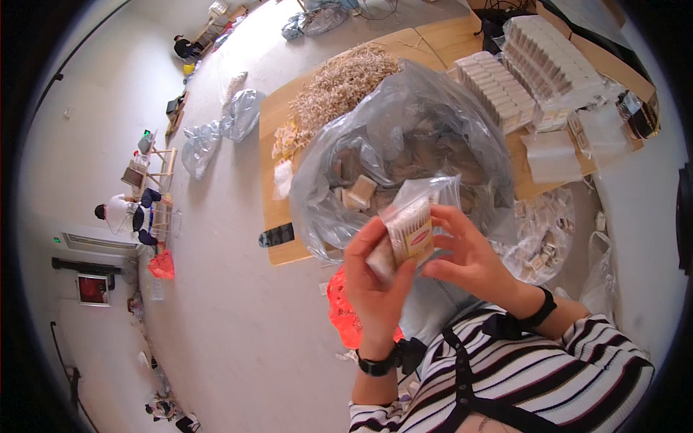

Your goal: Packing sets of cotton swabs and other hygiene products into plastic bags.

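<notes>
In front of my chest I hold a clear plastic pack of what look like cotton swabs (410, 232), with a yellow and red label on its face. My left hand (372, 270) is wrapped round its left side and lower end, the thumb across the front. My right hand (469, 252) closes on its right side, with fingers by the upper edge and thumb near the lower corner. The pack's clear top flap sticks up. Just beyond is a large grey plastic bag (317, 173), its mouth wide open, with similar small packs (359, 193) inside.
A loose heap of swabs (339, 86) covers the wooden table's (278, 108) far left. Stacked packs (498, 90) stand at the far right, near flat clear bags (552, 155). A red plastic bag (343, 310) hangs below the table edge. Another person (119, 209) sits far left.
</notes>
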Demonstrator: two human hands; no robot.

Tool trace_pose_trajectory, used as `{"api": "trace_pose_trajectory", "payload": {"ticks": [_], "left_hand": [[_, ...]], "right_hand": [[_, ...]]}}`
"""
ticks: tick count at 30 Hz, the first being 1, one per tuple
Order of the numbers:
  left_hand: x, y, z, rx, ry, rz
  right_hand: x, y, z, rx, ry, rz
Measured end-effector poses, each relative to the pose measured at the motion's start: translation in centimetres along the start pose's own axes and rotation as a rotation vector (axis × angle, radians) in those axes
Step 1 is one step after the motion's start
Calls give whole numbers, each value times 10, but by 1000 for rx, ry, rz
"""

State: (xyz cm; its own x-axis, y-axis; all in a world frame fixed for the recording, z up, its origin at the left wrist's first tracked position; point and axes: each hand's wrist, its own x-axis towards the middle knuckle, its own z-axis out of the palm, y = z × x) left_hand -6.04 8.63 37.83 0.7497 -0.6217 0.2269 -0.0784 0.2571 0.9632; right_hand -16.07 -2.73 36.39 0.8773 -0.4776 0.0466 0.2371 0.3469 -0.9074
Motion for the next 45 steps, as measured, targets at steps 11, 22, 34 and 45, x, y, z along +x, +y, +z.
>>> {"api": "trace_pose_trajectory", "payload": {"ticks": [11,22,34,45], "left_hand": [[-67,-15,-17,-321,247,-173],[-78,-34,23,363,-78,83],[-10,-63,-2,930,146,-119],[1,-75,11,765,159,86]], "right_hand": [[-30,-3,9,97,93,18],[-42,25,16,-127,0,-43],[15,-29,-45,-714,-77,-115],[106,51,-38,-1368,-692,251]]}}
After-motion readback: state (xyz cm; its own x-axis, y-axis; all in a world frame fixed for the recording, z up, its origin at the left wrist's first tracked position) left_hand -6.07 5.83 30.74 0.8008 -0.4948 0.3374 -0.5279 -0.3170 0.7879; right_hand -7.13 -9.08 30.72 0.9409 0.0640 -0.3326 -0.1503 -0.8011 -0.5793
